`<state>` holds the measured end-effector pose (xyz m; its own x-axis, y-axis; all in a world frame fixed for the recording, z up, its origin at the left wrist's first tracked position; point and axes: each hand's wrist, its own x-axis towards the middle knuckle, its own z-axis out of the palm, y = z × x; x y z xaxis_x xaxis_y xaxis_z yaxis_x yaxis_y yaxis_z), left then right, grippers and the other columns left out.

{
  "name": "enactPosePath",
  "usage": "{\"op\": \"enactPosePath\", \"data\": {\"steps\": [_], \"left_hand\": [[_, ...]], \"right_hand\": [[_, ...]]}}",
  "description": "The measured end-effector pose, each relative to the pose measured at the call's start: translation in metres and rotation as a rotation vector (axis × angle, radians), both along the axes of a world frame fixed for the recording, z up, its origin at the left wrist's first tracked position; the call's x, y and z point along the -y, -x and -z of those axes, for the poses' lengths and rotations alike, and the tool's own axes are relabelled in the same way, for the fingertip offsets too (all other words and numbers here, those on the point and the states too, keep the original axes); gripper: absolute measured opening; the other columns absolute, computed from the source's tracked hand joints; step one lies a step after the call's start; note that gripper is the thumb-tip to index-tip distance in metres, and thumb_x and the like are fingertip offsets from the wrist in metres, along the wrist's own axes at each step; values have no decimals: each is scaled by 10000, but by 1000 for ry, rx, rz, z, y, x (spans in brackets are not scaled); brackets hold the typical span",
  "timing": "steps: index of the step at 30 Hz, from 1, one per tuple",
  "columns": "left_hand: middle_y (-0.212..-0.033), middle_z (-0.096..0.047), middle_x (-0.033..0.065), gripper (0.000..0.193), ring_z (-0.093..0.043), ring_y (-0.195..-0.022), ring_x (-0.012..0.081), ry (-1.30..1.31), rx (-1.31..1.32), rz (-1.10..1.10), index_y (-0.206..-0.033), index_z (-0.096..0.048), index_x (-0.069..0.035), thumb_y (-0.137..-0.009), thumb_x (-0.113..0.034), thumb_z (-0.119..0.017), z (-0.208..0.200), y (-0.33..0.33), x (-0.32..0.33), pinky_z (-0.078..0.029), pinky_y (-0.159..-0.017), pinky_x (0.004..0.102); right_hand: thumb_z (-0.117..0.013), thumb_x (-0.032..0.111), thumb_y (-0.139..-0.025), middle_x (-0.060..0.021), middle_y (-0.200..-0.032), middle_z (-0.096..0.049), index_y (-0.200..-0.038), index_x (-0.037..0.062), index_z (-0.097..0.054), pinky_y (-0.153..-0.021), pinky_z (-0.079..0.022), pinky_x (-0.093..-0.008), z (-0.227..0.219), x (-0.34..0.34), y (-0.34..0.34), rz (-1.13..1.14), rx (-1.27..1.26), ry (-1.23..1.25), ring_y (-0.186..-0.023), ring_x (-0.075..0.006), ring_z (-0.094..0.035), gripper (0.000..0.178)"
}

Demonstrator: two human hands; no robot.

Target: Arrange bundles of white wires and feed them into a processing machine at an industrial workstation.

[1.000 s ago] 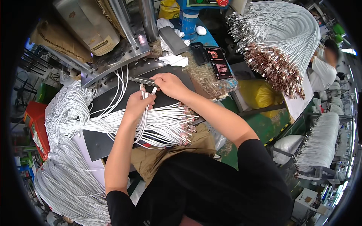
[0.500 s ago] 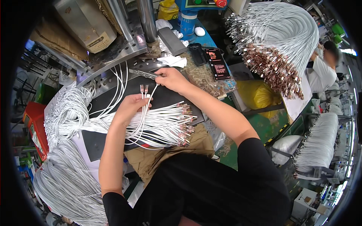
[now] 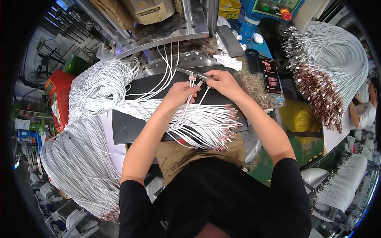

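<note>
1. Head view, key relation: the slim metal bar (image 3: 204, 75) lay ahead of the left hand (image 3: 180, 95) and to the left of the right hand (image 3: 223, 82). Its long axis slanted from far left to near right; the right hand was nearer, being on its right end.
2. The held white cables (image 3: 185, 112) stood roughly crosswise to the bar, rising past the left fingertips. One connector (image 3: 192, 76) overlapped the bar's middle; seated or merely in front, couldn't tell.
3. Left hand: fingers closed, pinching the few cables just below their connectors. It sat nearer the body than the bar.
4. Right hand: gripping the bar's end between thumb and fingers. Another white cable ran down from beside its fingertips; whether pinched too, unclear.
5. Loose cable bundle (image 3: 204, 123) lay below both hands on the black mat (image 3: 129, 129), its pinkish connector ends pointing right.
</note>
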<state>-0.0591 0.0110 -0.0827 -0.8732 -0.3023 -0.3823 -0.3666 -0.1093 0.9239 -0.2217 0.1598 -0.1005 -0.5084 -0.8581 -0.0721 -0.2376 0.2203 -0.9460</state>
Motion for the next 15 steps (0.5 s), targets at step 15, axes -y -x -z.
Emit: {"op": "enactPosePath", "data": {"steps": [15], "left_hand": [[-774,-658,8,207,-613,-655,107,-81,39,-68,-974,-703,-23,-929,-222,-672,-1,7,0,-489,-613,234]], "right_hand": [[-720,192,-869,-50,-849,-719,-1141,22,-685,-696,-488,-268,-11,-2,-9,18,-179,-67,-761,-77,-624,323]]}}
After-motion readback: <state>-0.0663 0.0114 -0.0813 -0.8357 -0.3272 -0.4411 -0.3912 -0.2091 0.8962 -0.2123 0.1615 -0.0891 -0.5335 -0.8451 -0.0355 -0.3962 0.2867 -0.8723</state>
